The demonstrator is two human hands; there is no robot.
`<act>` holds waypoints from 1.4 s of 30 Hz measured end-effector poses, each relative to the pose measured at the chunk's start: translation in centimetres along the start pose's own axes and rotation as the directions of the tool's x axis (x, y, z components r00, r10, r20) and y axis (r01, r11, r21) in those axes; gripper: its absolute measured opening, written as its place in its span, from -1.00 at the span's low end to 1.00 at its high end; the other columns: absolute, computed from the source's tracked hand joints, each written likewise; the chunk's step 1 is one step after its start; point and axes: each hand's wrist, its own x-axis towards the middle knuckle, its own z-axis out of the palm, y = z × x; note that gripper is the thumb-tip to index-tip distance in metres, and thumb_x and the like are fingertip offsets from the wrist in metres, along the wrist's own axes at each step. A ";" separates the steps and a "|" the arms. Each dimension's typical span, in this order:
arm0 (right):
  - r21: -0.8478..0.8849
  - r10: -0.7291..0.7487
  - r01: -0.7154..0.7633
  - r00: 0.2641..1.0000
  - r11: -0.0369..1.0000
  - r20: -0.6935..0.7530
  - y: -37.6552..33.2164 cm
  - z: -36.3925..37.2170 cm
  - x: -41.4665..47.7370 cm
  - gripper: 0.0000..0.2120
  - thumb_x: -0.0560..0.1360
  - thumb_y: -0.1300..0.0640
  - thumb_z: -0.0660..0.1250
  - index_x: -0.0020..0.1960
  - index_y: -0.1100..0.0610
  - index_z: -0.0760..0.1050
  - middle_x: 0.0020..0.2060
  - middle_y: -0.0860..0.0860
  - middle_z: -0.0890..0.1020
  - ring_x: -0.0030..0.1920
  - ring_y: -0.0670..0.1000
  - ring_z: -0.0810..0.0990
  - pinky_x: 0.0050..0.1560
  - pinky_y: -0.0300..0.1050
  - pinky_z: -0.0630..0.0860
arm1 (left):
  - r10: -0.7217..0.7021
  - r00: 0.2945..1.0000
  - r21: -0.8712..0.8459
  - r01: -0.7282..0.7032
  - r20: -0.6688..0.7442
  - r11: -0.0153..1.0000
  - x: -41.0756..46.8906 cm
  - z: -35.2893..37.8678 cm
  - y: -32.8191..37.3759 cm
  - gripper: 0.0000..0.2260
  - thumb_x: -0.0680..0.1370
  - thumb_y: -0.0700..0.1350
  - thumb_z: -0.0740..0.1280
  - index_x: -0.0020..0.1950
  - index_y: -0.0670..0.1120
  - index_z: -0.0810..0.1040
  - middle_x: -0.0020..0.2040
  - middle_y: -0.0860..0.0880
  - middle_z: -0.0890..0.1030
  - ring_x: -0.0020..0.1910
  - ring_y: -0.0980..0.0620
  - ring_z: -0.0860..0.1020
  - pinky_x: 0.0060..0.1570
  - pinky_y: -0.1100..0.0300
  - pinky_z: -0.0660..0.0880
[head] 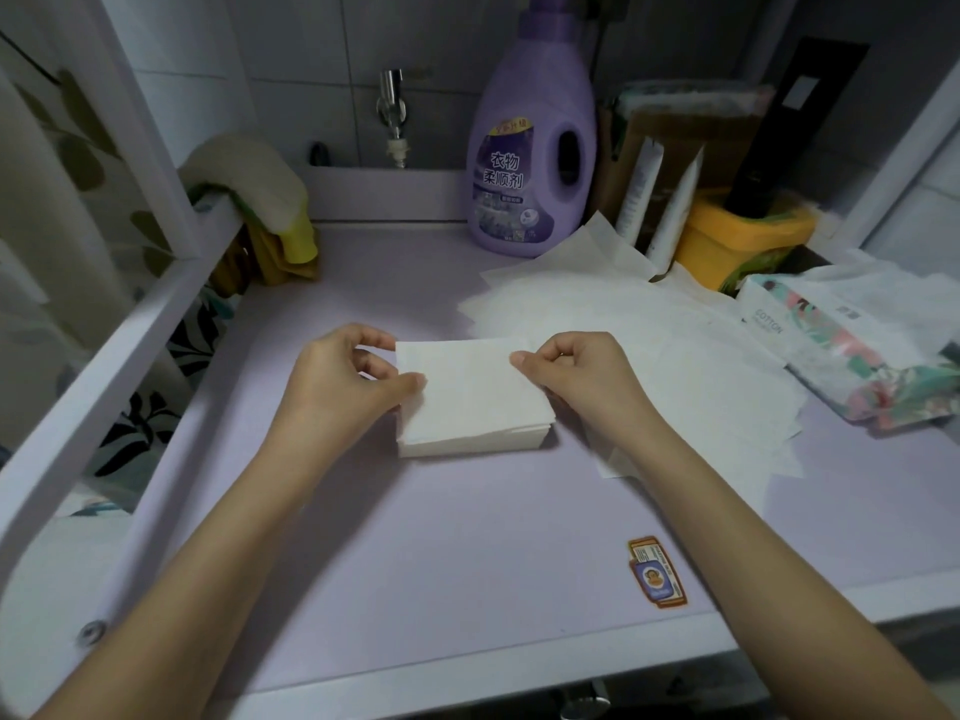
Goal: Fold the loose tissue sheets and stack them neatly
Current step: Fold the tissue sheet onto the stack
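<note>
White folded tissues form a stack point(470, 443) in the middle of the lilac top point(415, 543), between the two hands. The left hand point(343, 379) is at the stack's 9 o'clock edge. Its thumb lies on the top sheet point(467, 374) and its fingers curl round the far left corner, so it appears to pinch that sheet. The right hand point(579, 374) is at 3 o'clock, with thumb and forefinger closed on the sheet's right edge. The other fingers are tucked under and I cannot tell what they touch.

The stack looks nearly square, and its slightly longer side seems to run 9 to 3, from hand to hand. The top sheet sits almost flush with those below; the layers at 4 o'clock are a little staggered.

The loose sheets point(680, 350) matter for the next move. They lie spread flat at 2 to 3 o'clock of the stack, touching or just under its right side and running out towards the pack point(852, 350). The right hand is already over their near edge, and the left is well apart from them. I judge the right should let go and draw the next sheet, while the left steadies the stack.

A bottle point(530, 163) stands at 12 o'clock.
</note>
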 end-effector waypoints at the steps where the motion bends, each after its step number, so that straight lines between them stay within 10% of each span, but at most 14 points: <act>1: -0.004 0.000 0.000 1.000 1.000 0.002 0.1 0.0 0.0 -0.66 0.41 0.00 0.50 -0.34 0.23 0.51 -0.49 0.07 0.44 -0.39 0.02 0.35 -0.21 -0.09 0.32 | 0.003 1.000 0.019 -0.003 -0.006 1.000 0.1 0.0 -0.1 -0.74 0.41 -0.15 0.51 0.04 -0.04 0.54 -0.30 0.00 0.63 -0.30 0.04 0.59 -0.21 0.18 0.45; 42: -0.040 0.052 -0.051 0.998 0.998 0.033 0.5 0.1 0.3 -0.74 0.43 0.03 0.49 -0.28 0.16 0.52 -0.47 -0.01 0.45 -0.39 -0.02 0.37 -0.23 -0.14 0.32 | -0.008 1.000 0.122 0.008 0.001 0.993 0.4 0.0 -0.8 -0.70 0.42 -0.15 0.50 0.11 -0.06 0.54 -0.20 0.03 0.61 -0.30 0.22 0.54 -0.29 0.33 0.39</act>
